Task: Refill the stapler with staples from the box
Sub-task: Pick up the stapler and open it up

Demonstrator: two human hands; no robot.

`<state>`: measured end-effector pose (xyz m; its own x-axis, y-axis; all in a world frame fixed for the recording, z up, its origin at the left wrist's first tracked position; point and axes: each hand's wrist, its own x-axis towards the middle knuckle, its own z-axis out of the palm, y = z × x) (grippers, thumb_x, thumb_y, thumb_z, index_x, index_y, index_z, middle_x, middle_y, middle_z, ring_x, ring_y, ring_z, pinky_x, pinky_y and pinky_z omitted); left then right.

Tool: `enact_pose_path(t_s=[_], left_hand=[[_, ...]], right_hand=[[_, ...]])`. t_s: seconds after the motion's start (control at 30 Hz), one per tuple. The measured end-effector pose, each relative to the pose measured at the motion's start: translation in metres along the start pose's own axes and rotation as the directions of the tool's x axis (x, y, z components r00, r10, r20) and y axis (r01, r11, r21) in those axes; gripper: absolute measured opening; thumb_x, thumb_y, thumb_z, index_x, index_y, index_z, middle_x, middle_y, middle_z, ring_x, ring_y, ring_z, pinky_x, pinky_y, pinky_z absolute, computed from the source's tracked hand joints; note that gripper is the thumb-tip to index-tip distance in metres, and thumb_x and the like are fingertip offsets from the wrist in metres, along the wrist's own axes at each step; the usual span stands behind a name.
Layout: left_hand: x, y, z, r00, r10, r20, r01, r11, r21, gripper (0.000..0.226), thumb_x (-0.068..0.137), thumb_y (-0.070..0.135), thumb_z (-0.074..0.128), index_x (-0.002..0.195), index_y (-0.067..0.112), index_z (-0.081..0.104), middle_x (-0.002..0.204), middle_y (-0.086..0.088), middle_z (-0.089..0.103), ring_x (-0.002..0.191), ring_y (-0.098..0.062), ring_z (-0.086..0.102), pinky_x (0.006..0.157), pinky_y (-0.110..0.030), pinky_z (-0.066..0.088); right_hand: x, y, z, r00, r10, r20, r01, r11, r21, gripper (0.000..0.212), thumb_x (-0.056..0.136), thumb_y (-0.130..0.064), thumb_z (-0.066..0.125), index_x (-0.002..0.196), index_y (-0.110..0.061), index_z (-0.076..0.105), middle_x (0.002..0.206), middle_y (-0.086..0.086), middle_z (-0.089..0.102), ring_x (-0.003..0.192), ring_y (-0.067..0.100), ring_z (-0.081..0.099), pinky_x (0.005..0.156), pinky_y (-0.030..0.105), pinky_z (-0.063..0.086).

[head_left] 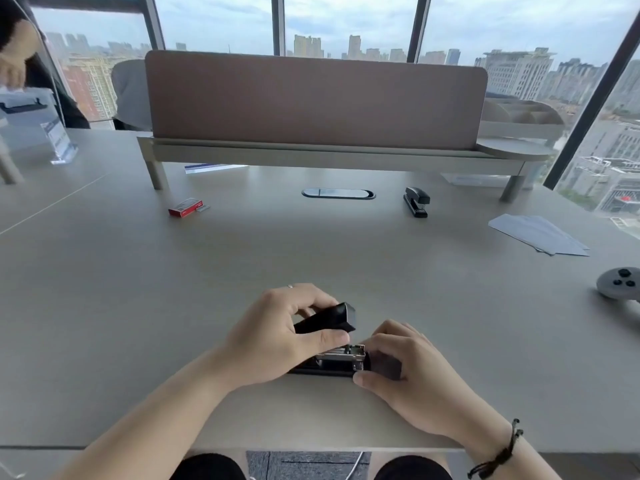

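A broad pale grey desk [173, 306] fills the view, with a dusty pink felt divider screen [311, 102] standing on a raised shelf along its far side. To the right lies a fanned stack of white paper sheets [540, 233], and a grey game controller [618, 284] sits at the right edge.

Near the front edge, both hands work on a black stapler with its lid swung open [341, 351]. The left hand [277, 337] is curled around the lifted black top cover, thumb under it and fingers over it, holding it raised at a tilt. The right hand [401, 372] is closed on the stapler's front end, thumb pressed against the base and fingers wrapped over the top; the silver metal staple channel shows between the two hands.

A second black stapler [416, 201] rests closed, far back right of centre. The small red cardboard staple box [186, 206] lies far back left, well apart from the hands, with a short silver strip of staples [203, 208] just beside it.
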<state>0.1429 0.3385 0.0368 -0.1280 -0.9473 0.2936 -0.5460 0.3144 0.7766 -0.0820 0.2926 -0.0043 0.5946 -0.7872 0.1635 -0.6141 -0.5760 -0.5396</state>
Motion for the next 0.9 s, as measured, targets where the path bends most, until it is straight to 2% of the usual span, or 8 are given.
enact_pose_path(t_s=[0.1, 0.2, 0.4, 0.53, 0.6, 0.63, 0.77, 0.9], left_hand=[[-0.008, -0.002, -0.016, 0.999, 0.009, -0.047, -0.014, 0.995, -0.103, 0.027, 0.074, 0.042, 0.076, 0.097, 0.028, 0.076, 0.095, 0.01, 0.077, 0.089, -0.015, 0.069, 0.086, -0.031, 0.056], [-0.014, -0.008, -0.031, 0.997, 0.013, -0.081, -0.03, 0.977, -0.209, 0.02, 0.075, 0.036, 0.074, 0.094, 0.031, 0.077, 0.09, 0.014, 0.076, 0.082, -0.003, 0.067, 0.081, -0.015, 0.05], [-0.034, -0.031, -0.057, 0.992, -0.04, -0.124, -0.004, 0.943, -0.333, 0.039, 0.067, 0.047, 0.083, 0.097, 0.022, 0.075, 0.089, 0.012, 0.075, 0.084, -0.001, 0.068, 0.078, -0.011, 0.051], [-0.049, -0.046, -0.078, 0.987, -0.122, -0.1, 0.089, 0.954, -0.287, 0.044, 0.064, 0.047, 0.088, 0.098, 0.022, 0.074, 0.087, 0.01, 0.076, 0.083, 0.001, 0.068, 0.078, -0.009, 0.051], [-0.058, -0.055, -0.087, 0.983, -0.168, -0.073, 0.152, 0.969, -0.194, 0.054, 0.059, 0.059, 0.086, 0.099, 0.024, 0.073, 0.086, 0.01, 0.076, 0.08, 0.001, 0.067, 0.077, -0.008, 0.05], [-0.063, -0.059, -0.09, 0.978, -0.204, -0.054, 0.195, 0.971, -0.141, 0.051, 0.06, 0.061, 0.085, 0.097, 0.028, 0.073, 0.086, 0.009, 0.076, 0.079, -0.001, 0.068, 0.077, -0.01, 0.05], [-0.074, -0.072, -0.092, 0.959, -0.284, 0.004, 0.284, 0.957, -0.054, 0.026, 0.07, 0.032, 0.084, 0.094, 0.036, 0.073, 0.09, 0.005, 0.076, 0.084, -0.011, 0.07, 0.083, -0.02, 0.051], [-0.075, -0.08, -0.09, 0.963, -0.267, 0.027, 0.263, 0.958, 0.117, 0.034, 0.069, 0.052, 0.079, 0.096, 0.033, 0.071, 0.099, 0.003, 0.071, 0.091, -0.017, 0.067, 0.09, -0.046, 0.052]], right_hand=[[0.0, -0.001, 0.0, 1.0, -0.009, -0.009, 0.009, 1.0, 0.002, 0.02, 0.079, -0.045, 0.071, 0.097, -0.037, 0.069, 0.09, -0.017, 0.056, 0.094, 0.006, 0.052, 0.086, 0.025, 0.042], [0.001, 0.0, -0.001, 1.0, -0.014, 0.003, 0.014, 1.0, -0.005, 0.018, 0.08, -0.045, 0.072, 0.095, -0.037, 0.069, 0.091, -0.018, 0.057, 0.094, 0.006, 0.052, 0.083, 0.024, 0.04], [0.001, -0.001, -0.002, 1.0, -0.029, 0.0, 0.029, 1.0, 0.004, 0.024, 0.076, -0.053, 0.066, 0.094, -0.037, 0.068, 0.09, -0.017, 0.057, 0.091, 0.01, 0.054, 0.084, 0.031, 0.046], [0.0, -0.001, -0.002, 0.999, -0.032, -0.001, 0.032, 0.999, 0.001, 0.018, 0.079, -0.046, 0.07, 0.093, -0.036, 0.069, 0.09, -0.015, 0.058, 0.092, 0.01, 0.054, 0.084, 0.031, 0.046], [-0.001, -0.001, -0.002, 1.0, -0.031, 0.0, 0.031, 1.0, 0.005, 0.017, 0.08, -0.044, 0.071, 0.093, -0.034, 0.069, 0.09, -0.015, 0.058, 0.092, 0.01, 0.054, 0.084, 0.03, 0.046], [0.0, -0.001, -0.002, 1.0, -0.03, -0.003, 0.03, 1.0, 0.007, 0.017, 0.08, -0.044, 0.072, 0.092, -0.033, 0.069, 0.09, -0.014, 0.059, 0.092, 0.009, 0.054, 0.084, 0.03, 0.046], [0.001, -0.002, -0.003, 0.999, -0.035, 0.001, 0.035, 0.999, -0.001, 0.015, 0.08, -0.04, 0.075, 0.092, -0.032, 0.07, 0.088, -0.014, 0.059, 0.09, 0.007, 0.054, 0.079, 0.026, 0.043], [0.0, -0.002, -0.003, 1.0, -0.028, 0.006, 0.028, 1.0, 0.012, 0.013, 0.08, -0.038, 0.076, 0.092, -0.035, 0.07, 0.088, -0.015, 0.059, 0.09, 0.006, 0.055, 0.08, 0.027, 0.045]])
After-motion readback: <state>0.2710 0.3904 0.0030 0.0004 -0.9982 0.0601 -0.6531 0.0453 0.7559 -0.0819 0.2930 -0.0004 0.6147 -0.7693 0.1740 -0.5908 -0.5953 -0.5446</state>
